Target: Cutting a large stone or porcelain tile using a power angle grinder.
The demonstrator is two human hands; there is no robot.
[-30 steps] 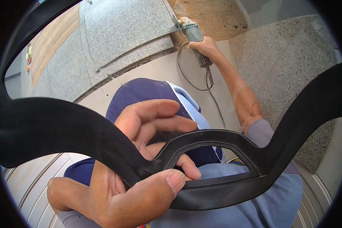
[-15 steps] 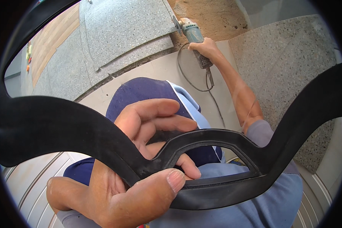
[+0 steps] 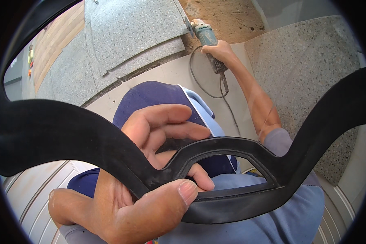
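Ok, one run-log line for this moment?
right hand: gripping angle grinder | left hand: holding black frame | grinder disc: beside grey speckled slab

The grinder is gripped well out in front, teal on its forward half and dark toward the rear, its pale metal head pointing away and its thin disc on edge at the left; I can't tell whether that spins. Its dark cord curls in a loose loop beside the body, then trails back. Much closer to the eye is the frame, smooth and black, pinched left of its arched opening, with broad arms sweeping up on both sides.
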